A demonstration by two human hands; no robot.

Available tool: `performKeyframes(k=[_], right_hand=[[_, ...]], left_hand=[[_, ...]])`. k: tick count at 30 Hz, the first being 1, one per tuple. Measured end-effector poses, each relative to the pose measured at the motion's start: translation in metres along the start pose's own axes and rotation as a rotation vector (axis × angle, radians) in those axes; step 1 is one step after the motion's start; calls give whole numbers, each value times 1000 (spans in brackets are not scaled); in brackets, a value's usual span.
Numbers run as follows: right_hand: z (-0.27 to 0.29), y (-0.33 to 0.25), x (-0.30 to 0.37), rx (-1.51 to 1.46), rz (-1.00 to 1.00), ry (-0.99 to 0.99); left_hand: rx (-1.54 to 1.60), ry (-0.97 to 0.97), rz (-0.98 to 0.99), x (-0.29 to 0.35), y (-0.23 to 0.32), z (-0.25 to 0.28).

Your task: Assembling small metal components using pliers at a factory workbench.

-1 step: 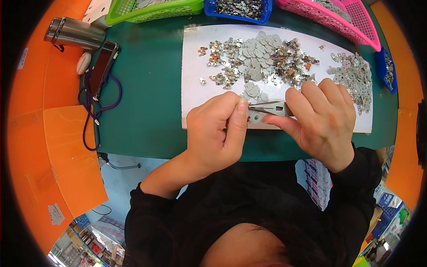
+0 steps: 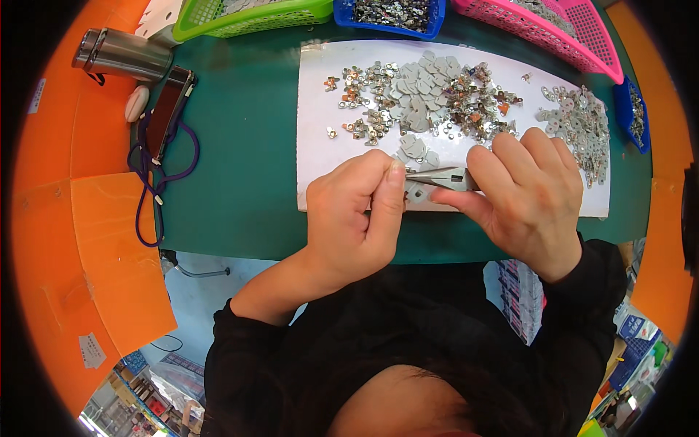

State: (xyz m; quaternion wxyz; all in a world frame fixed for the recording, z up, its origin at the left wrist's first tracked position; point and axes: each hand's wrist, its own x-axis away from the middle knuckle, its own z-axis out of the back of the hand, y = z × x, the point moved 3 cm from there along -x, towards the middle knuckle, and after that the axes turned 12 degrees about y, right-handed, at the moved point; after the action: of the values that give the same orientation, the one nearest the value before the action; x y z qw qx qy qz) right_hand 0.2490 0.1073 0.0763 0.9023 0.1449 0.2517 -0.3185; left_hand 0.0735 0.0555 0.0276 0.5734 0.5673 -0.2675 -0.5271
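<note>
Right hand (image 2: pixel 526 195), gripping pliers (image 2: pixel 445 175), has narrowed their jaws beside the pinching left hand (image 2: pixel 351 213), suggesting a squeeze; cannot tell what it pinches.

Both forearms come over the near edge of the tabletop (image 2: pixel 240 182), hands near each other. I see the left hand (image 2: pixel 355 211) curled tight, thumb against forefinger; the right hand (image 2: pixel 528 197) bends its fingers, thumb stretched leftward.

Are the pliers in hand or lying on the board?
In hand: the right hand covers the handle end of the pliers, nose pointing at the left hand.
</note>
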Motion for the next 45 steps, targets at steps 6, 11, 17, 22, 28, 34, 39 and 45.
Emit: performKeyframes(k=[6,11,17,22,28,34,39,45], right_hand=[[9,6,-3,60,212,88],[13,8,-10,10,206,169],[-1,17,1,-574,-199,-407],[-4,18,-2,-608,-184,-472],[-2,20,-12,-478,-40,-553],[1,20,-24,-433,52,-593],[-2,20,-27,-409,108,-621],[-4,23,-32,-489,88,-675]], left_hand=[[494,-153,684,8,5,-1],[263,-181,380,1,-2,1],[-97,-162,-303,-8,-3,5],[-217,-216,-441,-10,0,7],[-339,-316,-535,-13,-1,7],[-306,-376,-558,-16,5,8],[-291,-432,-496,-15,6,7],[-242,-491,-414,-17,9,7]])
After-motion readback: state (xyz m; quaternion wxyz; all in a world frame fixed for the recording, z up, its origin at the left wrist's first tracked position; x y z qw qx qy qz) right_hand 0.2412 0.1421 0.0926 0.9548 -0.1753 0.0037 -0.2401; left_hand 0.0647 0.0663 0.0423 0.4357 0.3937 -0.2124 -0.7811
